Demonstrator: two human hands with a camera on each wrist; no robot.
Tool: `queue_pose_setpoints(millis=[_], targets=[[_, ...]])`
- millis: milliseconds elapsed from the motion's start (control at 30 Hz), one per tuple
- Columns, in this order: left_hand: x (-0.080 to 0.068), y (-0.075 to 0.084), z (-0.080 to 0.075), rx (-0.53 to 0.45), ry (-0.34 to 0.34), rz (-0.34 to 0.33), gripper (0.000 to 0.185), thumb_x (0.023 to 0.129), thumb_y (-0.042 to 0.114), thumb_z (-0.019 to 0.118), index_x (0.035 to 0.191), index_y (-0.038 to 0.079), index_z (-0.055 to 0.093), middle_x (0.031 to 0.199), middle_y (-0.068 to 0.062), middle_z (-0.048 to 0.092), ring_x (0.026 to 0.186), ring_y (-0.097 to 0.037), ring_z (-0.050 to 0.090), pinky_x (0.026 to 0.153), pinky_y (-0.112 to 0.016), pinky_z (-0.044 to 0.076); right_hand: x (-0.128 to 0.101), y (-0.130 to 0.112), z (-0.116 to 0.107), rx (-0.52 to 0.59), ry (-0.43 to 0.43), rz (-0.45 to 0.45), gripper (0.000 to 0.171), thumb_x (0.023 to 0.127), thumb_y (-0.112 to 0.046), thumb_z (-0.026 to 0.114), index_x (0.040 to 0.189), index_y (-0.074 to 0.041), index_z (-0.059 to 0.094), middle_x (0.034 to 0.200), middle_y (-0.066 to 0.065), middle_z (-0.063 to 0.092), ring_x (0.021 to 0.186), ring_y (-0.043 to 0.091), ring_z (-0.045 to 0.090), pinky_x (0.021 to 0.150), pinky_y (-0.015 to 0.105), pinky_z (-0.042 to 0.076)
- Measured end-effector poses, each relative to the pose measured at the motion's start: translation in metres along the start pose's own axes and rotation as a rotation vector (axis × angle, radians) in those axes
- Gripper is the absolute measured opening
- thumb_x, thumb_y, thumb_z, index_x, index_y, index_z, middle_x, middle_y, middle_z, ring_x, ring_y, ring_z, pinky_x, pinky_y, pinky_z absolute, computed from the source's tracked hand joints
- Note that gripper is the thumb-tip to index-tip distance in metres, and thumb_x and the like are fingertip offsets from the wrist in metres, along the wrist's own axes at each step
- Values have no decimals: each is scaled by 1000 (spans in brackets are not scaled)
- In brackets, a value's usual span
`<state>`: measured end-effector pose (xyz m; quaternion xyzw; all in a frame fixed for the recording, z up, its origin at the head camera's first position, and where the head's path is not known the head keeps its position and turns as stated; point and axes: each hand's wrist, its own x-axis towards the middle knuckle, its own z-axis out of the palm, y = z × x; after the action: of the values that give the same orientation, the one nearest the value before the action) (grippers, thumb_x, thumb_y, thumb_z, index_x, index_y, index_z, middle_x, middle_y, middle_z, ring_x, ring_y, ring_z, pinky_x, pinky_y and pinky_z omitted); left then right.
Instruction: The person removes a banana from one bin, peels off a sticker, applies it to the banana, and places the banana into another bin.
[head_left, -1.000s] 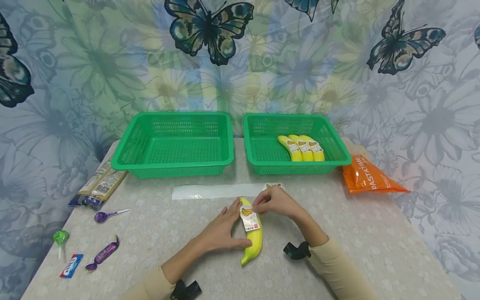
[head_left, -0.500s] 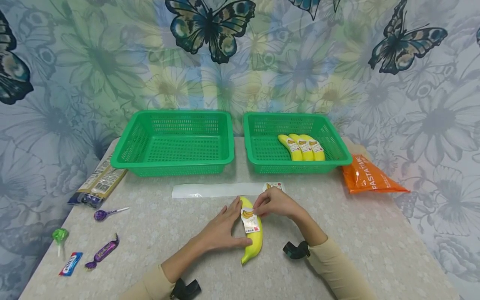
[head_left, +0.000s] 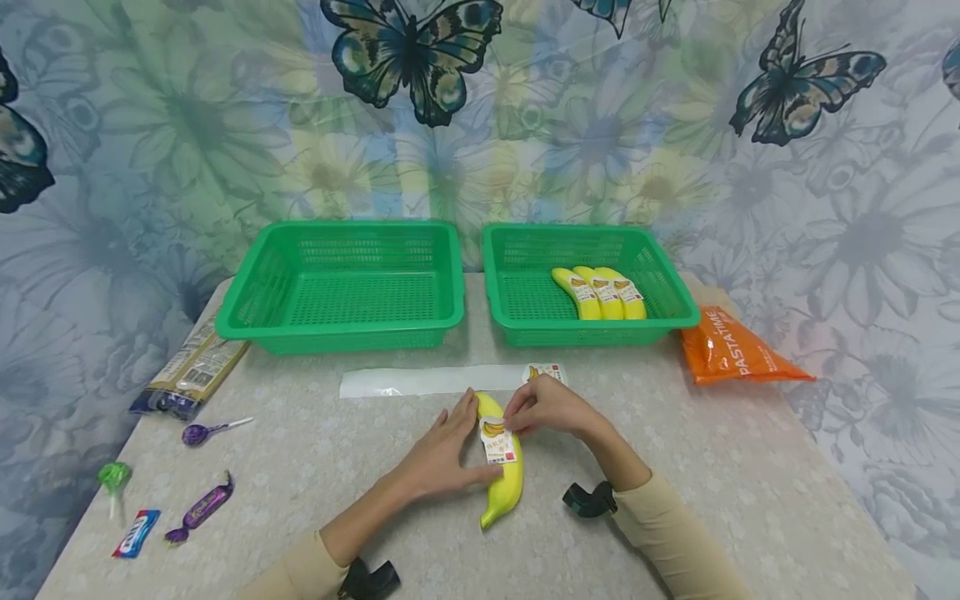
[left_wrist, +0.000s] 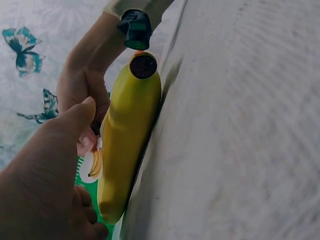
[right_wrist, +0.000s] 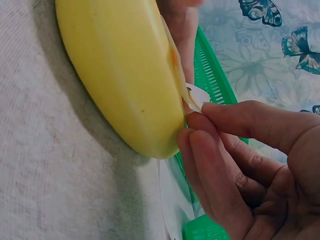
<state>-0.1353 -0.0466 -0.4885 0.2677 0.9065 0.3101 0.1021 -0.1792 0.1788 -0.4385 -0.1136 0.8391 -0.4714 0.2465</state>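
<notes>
A yellow banana (head_left: pixel 506 496) lies lengthwise on the table in front of the person. The left hand (head_left: pixel 441 460) is along its left side, fingers fairly straight near the far end and thumb by the middle. With thumb and forefinger, the right hand (head_left: pixel 551 408) pinches the upper edge of a white banana-picture sticker (head_left: pixel 498 448) over the banana. In the right wrist view the pinched end of the sticker (right_wrist: pixel 199 96) stands off the peel; how much of it sticks is hidden. Behind the hands lies a white backing strip (head_left: pixel 420 382) with one sticker at its right end.
Two green baskets stand behind: the left basket (head_left: pixel 345 340) and the right basket (head_left: pixel 592 335), which holds three labelled bananas (head_left: pixel 607 307). An orange pasta bag (head_left: pixel 731 350) is at right. At left lie a gold-and-blue packet (head_left: pixel 191 375), two lollipops (head_left: pixel 197 434) and wrapped sweets (head_left: pixel 202 508).
The sticker's lower part has shifted and lies flatter and straighter along the banana. Both hands keep nearly the same place; the head view has turned slightly.
</notes>
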Motion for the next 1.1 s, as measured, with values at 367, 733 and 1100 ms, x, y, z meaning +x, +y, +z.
queue_pose_setpoints(millis=[367, 733, 1100], targets=[[9, 17, 5, -16, 82, -38, 105, 85, 68, 56, 154, -1, 19, 164, -14, 14, 151, -24, 18, 124, -50, 15, -1, -4, 0, -29, 18, 12, 8, 82, -9, 75, 83, -1, 74, 76, 4, 71, 66, 12, 67, 69, 35, 61], [13, 21, 10, -17, 114, -73, 104, 84, 66, 59, 152, -4, 23, 162, -17, 17, 152, -29, 17, 123, -53, 15, 0, -1, 3, -71, 72, 31, 12, 80, -14, 78, 81, -3, 74, 72, 2, 71, 62, 11, 67, 63, 33, 60], [14, 18, 11, -7, 114, -76, 107, 82, 67, 60, 152, -5, 21, 162, -19, 16, 152, -30, 16, 123, -53, 15, -3, 0, 10, -212, 207, 71, 20, 77, -27, 82, 74, -10, 72, 63, -2, 67, 56, 10, 60, 52, 24, 48]])
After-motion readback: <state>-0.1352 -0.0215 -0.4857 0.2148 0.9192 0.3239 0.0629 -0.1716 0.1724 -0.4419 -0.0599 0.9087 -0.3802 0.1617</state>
